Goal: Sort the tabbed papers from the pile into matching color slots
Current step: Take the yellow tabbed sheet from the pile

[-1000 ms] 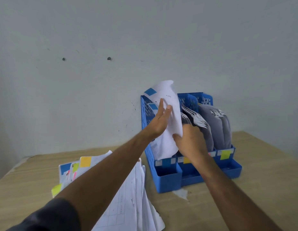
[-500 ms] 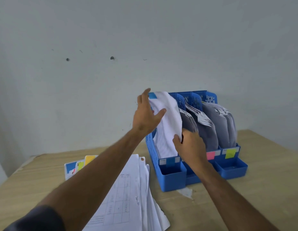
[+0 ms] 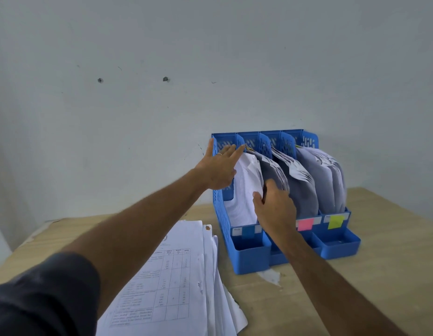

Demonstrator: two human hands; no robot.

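Note:
A blue file organizer (image 3: 249, 259) with several slots stands against the wall. Colour tabs mark its front: blue (image 3: 248, 232), pink (image 3: 305, 224), yellow-green (image 3: 335, 221). A white paper (image 3: 244, 192) sits bent in the leftmost slot. My left hand (image 3: 219, 167) lies with straight fingers on that paper's top, at the slot's left wall. My right hand (image 3: 275, 207) pushes with its fingers against the paper's right edge, beside the grey stack (image 3: 276, 175) in the second slot. The pile of papers (image 3: 176, 282) lies on the table at the front left, partly under my left arm.
The wooden table (image 3: 392, 263) carries the organizer and the pile. A torn scrap of paper (image 3: 271, 275) lies just in front of the organizer. The other slots hold grey-looking stacks (image 3: 324, 180). The wall (image 3: 210, 57) rises directly behind the organizer.
The blue-tabbed paper has gone down from above the organizer into the leftmost slot. My left hand moved up to its top and flattened; my right hand stayed at its right edge.

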